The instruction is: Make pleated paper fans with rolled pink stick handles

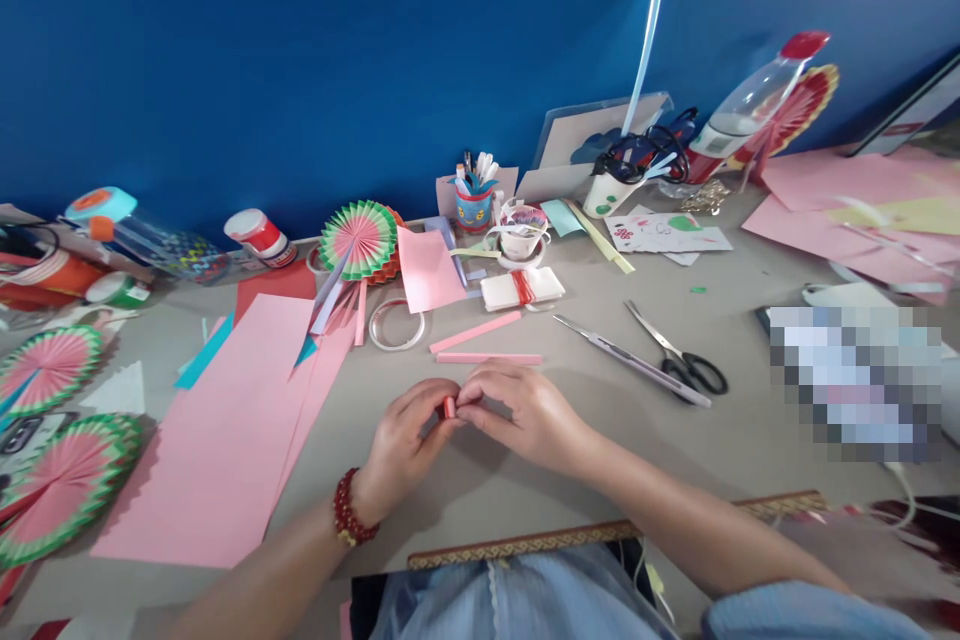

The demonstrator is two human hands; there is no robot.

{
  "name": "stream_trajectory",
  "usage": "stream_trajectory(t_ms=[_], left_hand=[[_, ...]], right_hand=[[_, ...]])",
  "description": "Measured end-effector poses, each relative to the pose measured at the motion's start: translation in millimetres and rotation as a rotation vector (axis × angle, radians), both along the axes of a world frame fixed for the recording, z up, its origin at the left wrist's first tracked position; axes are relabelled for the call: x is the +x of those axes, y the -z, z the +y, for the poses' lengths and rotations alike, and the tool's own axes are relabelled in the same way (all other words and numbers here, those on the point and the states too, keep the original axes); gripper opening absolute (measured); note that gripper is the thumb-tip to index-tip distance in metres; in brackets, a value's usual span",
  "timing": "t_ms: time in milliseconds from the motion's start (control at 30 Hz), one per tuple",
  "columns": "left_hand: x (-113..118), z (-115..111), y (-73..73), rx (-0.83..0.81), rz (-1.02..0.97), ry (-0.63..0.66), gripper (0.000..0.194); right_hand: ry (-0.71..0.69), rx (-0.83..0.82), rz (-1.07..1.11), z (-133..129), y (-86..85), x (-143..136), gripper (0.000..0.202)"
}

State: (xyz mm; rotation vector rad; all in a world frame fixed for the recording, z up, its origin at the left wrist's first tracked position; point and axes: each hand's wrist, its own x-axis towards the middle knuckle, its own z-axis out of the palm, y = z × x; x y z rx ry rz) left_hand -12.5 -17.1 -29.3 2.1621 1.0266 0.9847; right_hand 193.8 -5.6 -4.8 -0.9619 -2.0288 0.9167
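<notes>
Over the near middle of the table, my left hand (405, 435) pinches a small red-and-pink roll (450, 407), apparently of paper, between thumb and forefinger. The fingertips of my right hand (529, 415) close on the roll's other side, so the two hands meet there. My fingers hide part of it. Just beyond the hands lie two narrow pink paper strips (487, 358). A craft knife (634, 360) and black-handled scissors (686, 363) rest to the right. Large pink paper sheets (217, 440) spread out on the left.
Round pleated paper fans (360, 242) stand at the back and lie far left. A tape roll (396, 324), a white card wound with red thread (523, 288), a pen cup (474, 208) and a bottle (742, 120) are farther back. A blurred-out device (855, 375) lies right.
</notes>
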Motion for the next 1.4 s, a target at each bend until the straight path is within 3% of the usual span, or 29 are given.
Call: stream_trajectory(t_ms=[567, 1167, 1400], left_hand=[[0.8, 0.4, 1.5, 0.012, -0.004, 0.012, 0.011], [0.9, 0.1, -0.2, 0.006, 0.015, 0.012, 0.011], [0.4, -0.2, 1.4, 0.016, 0.044, 0.012, 0.012]], right_hand=[[-0.031, -0.133, 0.047, 3.2, -2.4, 3.6, 0.005], [-0.033, -0.111, 0.025, 3.4, -0.4, 3.5, 0.003], [0.004, -0.022, -0.018, 0.2, -0.8, 0.1, 0.004]])
